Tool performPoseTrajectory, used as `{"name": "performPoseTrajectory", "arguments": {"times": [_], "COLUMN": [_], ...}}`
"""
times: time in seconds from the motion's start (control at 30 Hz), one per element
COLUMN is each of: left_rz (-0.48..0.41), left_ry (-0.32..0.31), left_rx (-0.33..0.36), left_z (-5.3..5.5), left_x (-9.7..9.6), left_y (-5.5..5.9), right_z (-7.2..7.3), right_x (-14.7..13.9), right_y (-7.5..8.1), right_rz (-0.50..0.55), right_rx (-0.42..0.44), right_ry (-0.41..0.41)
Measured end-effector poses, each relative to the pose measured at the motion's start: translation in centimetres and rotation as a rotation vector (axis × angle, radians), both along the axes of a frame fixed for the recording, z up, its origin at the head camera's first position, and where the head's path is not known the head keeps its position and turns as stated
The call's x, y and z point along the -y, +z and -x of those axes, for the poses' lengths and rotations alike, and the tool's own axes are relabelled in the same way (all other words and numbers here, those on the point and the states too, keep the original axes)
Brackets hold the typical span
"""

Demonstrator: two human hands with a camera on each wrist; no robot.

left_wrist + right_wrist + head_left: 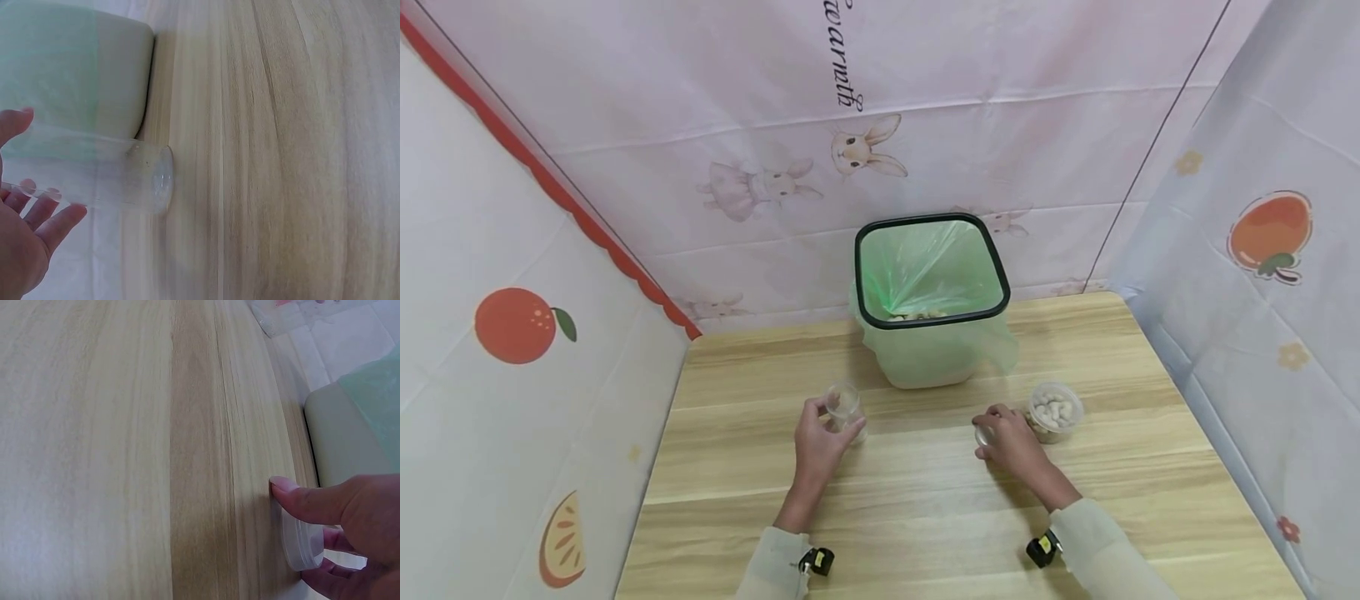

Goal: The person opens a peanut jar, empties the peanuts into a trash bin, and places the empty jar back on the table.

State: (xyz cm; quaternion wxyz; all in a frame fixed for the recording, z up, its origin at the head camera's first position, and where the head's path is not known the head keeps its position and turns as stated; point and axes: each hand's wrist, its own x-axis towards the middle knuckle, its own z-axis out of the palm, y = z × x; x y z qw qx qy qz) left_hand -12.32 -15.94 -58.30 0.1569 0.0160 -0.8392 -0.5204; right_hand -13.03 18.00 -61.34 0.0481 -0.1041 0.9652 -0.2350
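Note:
My left hand (818,442) holds a clear plastic jar (140,178), thumb on one side and fingers on the other. The jar looks empty and stands upright on the table. Over to the right, my right hand (1015,446) pinches a round translucent lid (300,544) by its edge, low at the tabletop. Just beyond that hand is a second clear jar (1054,432) filled with pale, curved pieces that look like cashews (1054,408). The right fingers partly hide this jar's left side, and I cannot tell whether they touch it.
A pale square bin (921,371) with a black rim (936,322) and green plastic liner (925,250) stands at the back of the wooden table (917,517). Pale pieces (917,316) lie inside it. Printed cloth walls (760,250) enclose the back and both sides.

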Motion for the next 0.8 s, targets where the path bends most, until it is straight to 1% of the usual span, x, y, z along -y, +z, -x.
{"name": "performPoseTrajectory", "arguments": {"times": [0.23, 0.47, 0.63, 0.8], "left_rz": [-0.066, -0.005, -0.001, 0.021], "left_ry": [-0.009, -0.026, -0.04, -0.041], "left_rx": [-0.009, 0.005, 0.024, 0.03], "left_z": [0.05, 0.09, -0.09, 0.09], "left_x": [-0.53, -0.31, -0.14, 0.02], "left_y": [-0.41, -0.86, -0.87, -0.6], "right_z": [0.28, 0.17, 0.19, 0.54], "right_x": [-0.22, -0.11, 0.18, 0.39], "right_y": [0.17, 0.06, 0.05, 0.05], "right_rz": [-0.009, 0.009, 0.021, 0.02], "right_rx": [0.004, -0.011, -0.005, 0.003], "right_ry": [0.008, 0.012, 0.007, 0.01]}}
